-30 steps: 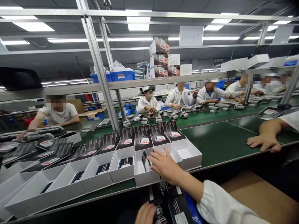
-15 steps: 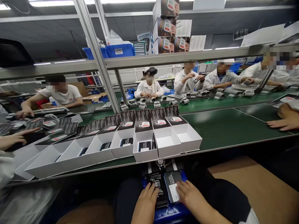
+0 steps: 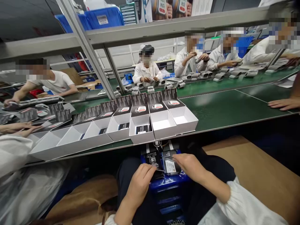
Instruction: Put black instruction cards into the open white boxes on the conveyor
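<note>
Down at the near edge of the view, both hands work over a blue bin resting on the person's lap, below the green conveyor belt. Left hand has its fingers curled together on the left stack of black booklets, thumb and fingertips pinching the thin edge of one. Right hand lies flatter, fingers pressed together on the top booklet with the white label, which sits tilted on the right stack in the bin.

Just beyond the bin, on the near side of the belt, stands a row of open white boxes with black printed lids tipped up behind them. Several boxes to the left and the middle one already hold a black booklet; the two rightmost white boxes show bare white insides.

Farther off across the belt sit people in white coats, with grey devices lined up before them. At far right another person's hand rests flat on the belt; at left a co-worker's hands reach toward more boxes. Above runs a metal shelf bearing blue crates.
</note>
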### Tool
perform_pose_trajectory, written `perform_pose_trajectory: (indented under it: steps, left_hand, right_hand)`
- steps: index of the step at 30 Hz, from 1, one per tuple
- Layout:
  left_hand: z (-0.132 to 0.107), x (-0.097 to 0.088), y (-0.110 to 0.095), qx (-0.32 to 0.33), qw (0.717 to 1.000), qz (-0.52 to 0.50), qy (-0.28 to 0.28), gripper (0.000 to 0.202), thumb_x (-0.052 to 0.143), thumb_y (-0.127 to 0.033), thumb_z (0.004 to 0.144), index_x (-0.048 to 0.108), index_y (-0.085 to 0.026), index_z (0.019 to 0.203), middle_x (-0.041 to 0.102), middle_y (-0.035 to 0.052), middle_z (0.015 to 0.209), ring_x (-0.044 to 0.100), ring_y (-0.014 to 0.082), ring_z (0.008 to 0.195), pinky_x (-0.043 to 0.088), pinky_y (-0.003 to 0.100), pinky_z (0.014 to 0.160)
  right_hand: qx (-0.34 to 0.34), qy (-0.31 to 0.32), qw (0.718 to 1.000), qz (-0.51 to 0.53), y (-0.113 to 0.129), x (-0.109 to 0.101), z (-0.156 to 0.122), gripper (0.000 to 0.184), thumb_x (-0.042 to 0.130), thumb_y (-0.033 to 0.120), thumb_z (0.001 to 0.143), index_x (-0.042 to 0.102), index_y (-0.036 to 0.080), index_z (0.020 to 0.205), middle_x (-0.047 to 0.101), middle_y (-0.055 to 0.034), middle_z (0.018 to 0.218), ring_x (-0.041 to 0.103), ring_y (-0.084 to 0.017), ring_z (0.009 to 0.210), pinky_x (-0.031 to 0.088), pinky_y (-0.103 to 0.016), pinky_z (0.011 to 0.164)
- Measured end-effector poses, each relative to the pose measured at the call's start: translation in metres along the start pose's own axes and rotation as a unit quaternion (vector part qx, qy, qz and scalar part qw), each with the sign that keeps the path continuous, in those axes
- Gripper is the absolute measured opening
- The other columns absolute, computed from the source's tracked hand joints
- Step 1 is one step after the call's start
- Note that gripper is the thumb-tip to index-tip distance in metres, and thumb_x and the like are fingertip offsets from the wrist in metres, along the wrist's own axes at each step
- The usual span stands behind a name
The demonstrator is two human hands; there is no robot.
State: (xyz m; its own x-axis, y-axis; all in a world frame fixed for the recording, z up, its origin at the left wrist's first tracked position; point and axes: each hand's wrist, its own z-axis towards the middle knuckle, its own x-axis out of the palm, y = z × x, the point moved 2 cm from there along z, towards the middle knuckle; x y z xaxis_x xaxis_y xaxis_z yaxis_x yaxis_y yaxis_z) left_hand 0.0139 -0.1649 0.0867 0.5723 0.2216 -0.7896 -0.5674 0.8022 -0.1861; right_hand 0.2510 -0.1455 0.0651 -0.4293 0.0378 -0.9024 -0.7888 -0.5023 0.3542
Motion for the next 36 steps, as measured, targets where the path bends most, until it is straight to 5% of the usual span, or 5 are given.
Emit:
perform_pose_trajectory:
  steps: [6,13,21,26,36]
  left_hand:
    - [0.058,-0.038,-0.032,0.058,0.993,-0.1,-0.033,0.033,0.051,-0.01,0.094,0.057,-0.021,0.125,0.07,0.0077,0.098,0.065,0.016,0.088,0.056,0.028,0.076]
    - [0.159,-0.05,0.104,-0.363,0.905,-0.213,0.064,0.029,0.049,-0.014,0.086,0.059,-0.014,0.113,0.063,0.0143,0.124,0.063,0.0211,0.109,0.053,0.037,0.091]
    - [0.185,-0.021,0.136,-0.384,0.827,-0.318,0.259,0.032,0.059,-0.018,0.079,0.058,-0.016,0.111,0.068,0.0082,0.102,0.067,0.0141,0.071,0.051,0.025,0.06]
    - [0.195,-0.039,0.15,-0.366,0.86,-0.271,0.232,0.02,0.054,-0.027,0.085,0.065,-0.015,0.097,0.062,-0.0002,0.073,0.055,0.0111,0.059,0.042,0.023,0.056]
    - [0.179,-0.042,0.115,-0.183,0.95,0.092,0.237,0.024,0.05,-0.014,0.089,0.068,-0.014,0.105,0.071,0.0139,0.111,0.065,0.0252,0.103,0.049,0.04,0.094]
  right_hand:
    - [-0.131,-0.129,0.979,0.092,0.057,-0.063,-0.015,0.031,0.039,0.021,0.105,0.059,0.022,0.129,0.074,-0.0071,0.104,0.072,-0.02,0.09,0.061,-0.031,0.076]
    - [-0.108,-0.371,0.922,0.019,0.008,-0.118,0.038,0.03,0.048,0.016,0.101,0.06,0.021,0.127,0.073,-0.0075,0.11,0.071,-0.02,0.097,0.058,-0.032,0.087]
    - [-0.077,-0.11,0.989,-0.058,-0.04,-0.081,0.122,0.034,0.041,0.038,0.105,0.058,0.024,0.132,0.066,-0.0097,0.127,0.058,-0.029,0.122,0.033,-0.066,0.107]
    - [-0.11,-0.163,0.98,-0.025,-0.042,-0.071,0.115,0.034,0.039,0.036,0.107,0.068,0.019,0.104,0.073,-0.0073,0.098,0.066,-0.021,0.097,0.041,-0.043,0.098]
    - [-0.241,-0.269,0.93,0.066,0.0,-0.056,0.057,0.01,0.057,0.015,0.096,0.067,0.016,0.099,0.072,-0.0057,0.089,0.065,-0.019,0.089,0.05,-0.035,0.084]
